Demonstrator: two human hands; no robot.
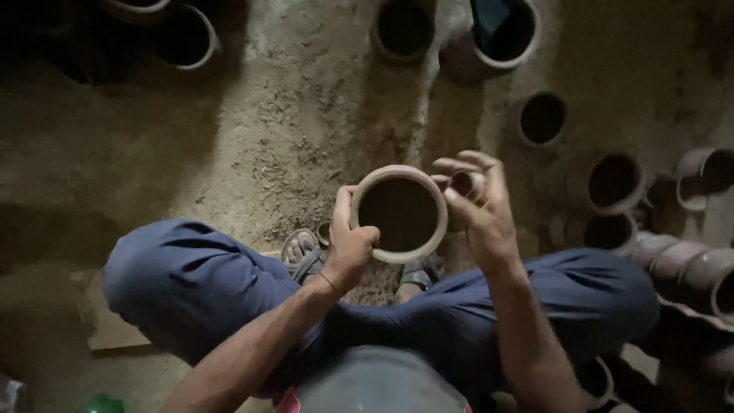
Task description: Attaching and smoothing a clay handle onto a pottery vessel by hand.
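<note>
I sit cross-legged on an earthen floor in blue trousers. My left hand (352, 239) grips the left rim of a round clay pot (399, 214), thumb over the edge, and holds it up in front of my knees. Its dark hollow faces the camera. My right hand (478, 200) is at the pot's right side, fingers curled around a small round clay piece (464, 183) that sits close to the rim. Whether that piece touches the pot I cannot tell.
Several clay pots stand on the ground: two at the top centre (403, 29), one at mid right (541, 118), a cluster along the right edge (612, 182), more at the top left (187, 37). My sandalled feet (302, 248) rest below the pot.
</note>
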